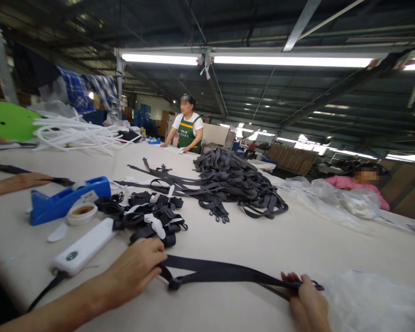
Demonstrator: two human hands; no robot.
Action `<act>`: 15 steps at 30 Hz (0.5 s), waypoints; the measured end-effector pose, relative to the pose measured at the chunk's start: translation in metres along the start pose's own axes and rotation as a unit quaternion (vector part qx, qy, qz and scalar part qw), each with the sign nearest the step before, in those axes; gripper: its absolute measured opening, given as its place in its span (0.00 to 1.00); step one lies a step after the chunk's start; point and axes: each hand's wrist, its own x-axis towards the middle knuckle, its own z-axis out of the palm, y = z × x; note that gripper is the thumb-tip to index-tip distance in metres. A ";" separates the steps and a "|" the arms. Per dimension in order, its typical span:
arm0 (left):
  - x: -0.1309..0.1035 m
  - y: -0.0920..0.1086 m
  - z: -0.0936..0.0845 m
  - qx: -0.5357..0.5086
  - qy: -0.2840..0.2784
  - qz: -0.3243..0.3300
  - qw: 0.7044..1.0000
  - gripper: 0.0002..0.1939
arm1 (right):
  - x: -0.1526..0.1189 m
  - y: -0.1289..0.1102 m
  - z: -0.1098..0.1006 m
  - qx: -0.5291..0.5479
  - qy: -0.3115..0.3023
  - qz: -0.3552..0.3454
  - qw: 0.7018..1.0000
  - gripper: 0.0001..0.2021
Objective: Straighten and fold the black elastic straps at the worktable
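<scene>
1. Head view: the left hand [134, 269] pinches one end of a long black woven strap [224, 274] lying flat on the pale cloth-covered table [228, 240]; the right hand [306, 302] is closed around the strap's other end, so it stretches between them.
2. Just beyond the left hand lies a bundle of folded black straps with white tags [152, 219], beside a white oblong device [85, 246], a roll of tape [82, 213] and a blue tape dispenser [67, 198].
3. Farther off sits a large heap of black straps [235, 182]; a person in a green apron [188, 129] stands at the far end.
</scene>
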 end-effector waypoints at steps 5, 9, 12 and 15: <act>0.041 0.053 0.039 0.035 -0.063 0.030 0.997 0.37 | 0.003 0.000 -0.005 0.017 -0.012 0.014 1.000 0.08; 0.069 0.048 0.079 0.074 -0.068 0.010 0.995 0.32 | 0.010 -0.002 -0.008 0.031 -0.016 0.024 0.999 0.09; 0.076 0.034 0.083 0.105 -0.081 0.012 0.991 0.12 | 0.016 -0.004 -0.009 0.031 -0.014 0.023 0.999 0.09; 0.073 0.029 0.072 0.164 -0.099 0.061 0.980 0.07 | 0.019 0.000 -0.008 0.012 -0.029 0.019 0.999 0.08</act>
